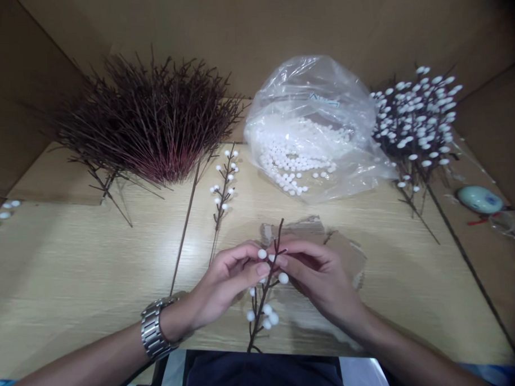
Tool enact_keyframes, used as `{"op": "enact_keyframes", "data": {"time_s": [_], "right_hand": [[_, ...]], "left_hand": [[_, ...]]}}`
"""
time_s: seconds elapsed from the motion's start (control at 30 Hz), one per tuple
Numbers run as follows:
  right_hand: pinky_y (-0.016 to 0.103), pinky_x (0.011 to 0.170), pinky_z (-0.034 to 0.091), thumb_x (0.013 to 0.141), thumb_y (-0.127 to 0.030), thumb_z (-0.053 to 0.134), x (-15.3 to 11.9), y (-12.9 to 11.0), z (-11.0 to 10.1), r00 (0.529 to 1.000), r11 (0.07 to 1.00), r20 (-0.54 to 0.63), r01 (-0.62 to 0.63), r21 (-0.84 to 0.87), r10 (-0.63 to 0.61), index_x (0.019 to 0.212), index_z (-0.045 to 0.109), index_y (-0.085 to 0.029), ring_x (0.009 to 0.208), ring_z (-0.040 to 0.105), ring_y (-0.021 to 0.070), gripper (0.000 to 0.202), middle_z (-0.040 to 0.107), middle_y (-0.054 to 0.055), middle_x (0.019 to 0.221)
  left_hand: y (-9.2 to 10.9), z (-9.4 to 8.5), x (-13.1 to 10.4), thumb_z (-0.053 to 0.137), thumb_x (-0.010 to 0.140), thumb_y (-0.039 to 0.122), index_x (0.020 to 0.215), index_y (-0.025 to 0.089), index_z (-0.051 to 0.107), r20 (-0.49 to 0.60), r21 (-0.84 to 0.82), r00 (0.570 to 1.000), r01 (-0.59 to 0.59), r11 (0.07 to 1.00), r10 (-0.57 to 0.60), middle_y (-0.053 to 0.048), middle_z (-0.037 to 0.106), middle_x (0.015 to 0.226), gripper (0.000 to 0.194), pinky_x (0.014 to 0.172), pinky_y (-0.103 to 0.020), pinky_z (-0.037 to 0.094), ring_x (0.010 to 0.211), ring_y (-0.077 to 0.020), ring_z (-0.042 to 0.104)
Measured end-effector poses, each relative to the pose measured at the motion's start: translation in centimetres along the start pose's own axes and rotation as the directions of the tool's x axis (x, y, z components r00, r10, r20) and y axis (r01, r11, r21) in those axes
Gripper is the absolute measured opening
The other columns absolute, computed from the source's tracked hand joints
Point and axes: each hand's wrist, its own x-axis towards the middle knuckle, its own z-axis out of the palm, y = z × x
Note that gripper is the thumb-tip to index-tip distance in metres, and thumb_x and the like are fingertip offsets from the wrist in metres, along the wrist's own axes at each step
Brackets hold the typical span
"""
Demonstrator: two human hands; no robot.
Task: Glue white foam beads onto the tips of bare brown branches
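Note:
Between my two hands stands a dark brown artificial twig [265,297], tilted, with several white beads on its side shoots. My left hand [233,275] pinches the twig's upper part, its thumb over the stem and a white bead [262,253] by the fingertips. From the other side, my right hand [313,264] closes thumb and forefinger on a white bead [271,258] against the stem; the fingertips partly hide it. Another white bead [283,278] sits on a shoot just under my right thumb. The upper tip of the twig is bare.
A big bundle of bare twigs [153,118] lies at the back left. Loose white beads fill a clear plastic bag [318,117]. Beaded twigs [419,120] are heaped at right, near a pale green oval object [479,200]. One beaded twig [224,188] and torn cardboard [348,254] lie closer.

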Motion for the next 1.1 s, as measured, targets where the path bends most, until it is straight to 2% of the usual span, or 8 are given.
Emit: {"op": "enact_keyframes", "data": {"time_s": [0.37,0.5,0.6,0.7,0.8,0.9,1.1], "right_hand": [[0.028,0.084,0.056,0.085,-0.028,0.080,-0.1,-0.4,0.3,0.999,0.998,-0.035,0.029,-0.057,-0.031,0.089,0.083,-0.033,0.094,0.071,0.0164,0.008,0.079,0.001,0.098],[0.025,0.077,0.056,0.086,-0.031,0.080,0.0,-0.6,0.1,0.994,0.993,-0.096,-0.048,0.110,0.058,0.100,0.081,-0.032,0.084,0.069,0.0128,0.014,0.078,0.001,0.098],[0.021,0.070,0.053,0.081,-0.029,0.084,0.6,-1.0,-0.1,0.976,0.958,-0.176,-0.078,0.277,0.130,0.096,0.080,-0.027,0.074,0.065,0.0093,0.016,0.077,0.000,0.090],[0.019,0.069,0.051,0.074,-0.024,0.088,1.3,-1.4,-0.3,0.967,0.928,-0.178,-0.108,0.357,0.181,0.090,0.079,-0.024,0.074,0.062,0.0086,0.018,0.074,0.000,0.089],[0.020,0.067,0.049,0.070,-0.020,0.090,1.5,-1.4,-0.2,0.971,0.921,-0.172,-0.091,0.378,0.167,0.083,0.076,-0.023,0.072,0.059,0.0090,0.019,0.070,-0.002,0.084],[0.021,0.065,0.047,0.070,-0.024,0.090,1.4,-1.3,-0.3,0.972,0.936,-0.195,-0.057,0.347,0.131,0.076,0.074,-0.022,0.068,0.056,0.0091,0.017,0.066,-0.003,0.074],[0.023,0.063,0.047,0.075,-0.033,0.087,1.1,-1.3,-0.6,0.972,0.967,-0.227,0.005,0.257,0.055,0.075,0.076,-0.021,0.066,0.060,0.0114,0.016,0.069,0.000,0.071]], "left_hand": [[-0.3,-0.1,0.0,0.074,0.093,0.028,0.096,0.020,0.076,-0.020,-0.028,0.999,0.032,0.999,-0.032,0.000,0.064,0.092,0.009,0.083,-0.026,0.042,0.087,-0.0133,0.056],[-0.1,-0.2,-0.1,0.071,0.096,0.030,0.095,0.019,0.074,0.000,-0.015,0.999,0.047,0.999,-0.047,-0.001,0.064,0.094,0.011,0.089,-0.029,0.041,0.092,-0.0156,0.057],[0.1,-0.1,-0.1,0.072,0.095,0.030,0.091,0.018,0.072,-0.019,0.040,0.998,0.054,0.998,-0.053,0.001,0.060,0.088,0.013,0.080,-0.027,0.040,0.084,-0.0135,0.053],[-0.2,-0.2,-0.2,0.072,0.095,0.031,0.094,0.018,0.072,-0.044,0.060,0.998,0.053,0.997,-0.050,0.001,0.059,0.088,0.013,0.076,-0.026,0.039,0.081,-0.0128,0.051],[-0.6,-0.3,-0.2,0.073,0.093,0.032,0.093,0.018,0.072,-0.065,0.040,0.997,0.038,0.998,-0.036,0.000,0.060,0.090,0.014,0.078,-0.027,0.040,0.083,-0.0141,0.053],[-0.7,-0.4,-0.3,0.074,0.092,0.032,0.092,0.018,0.072,-0.075,0.027,0.997,0.038,0.999,-0.036,0.000,0.061,0.088,0.014,0.079,-0.029,0.042,0.082,-0.0153,0.054],[-0.2,-0.2,-0.3,0.075,0.091,0.033,0.091,0.018,0.073,-0.060,0.058,0.997,0.049,0.997,-0.046,0.000,0.060,0.084,0.015,0.078,-0.028,0.042,0.081,-0.0154,0.054]]}}
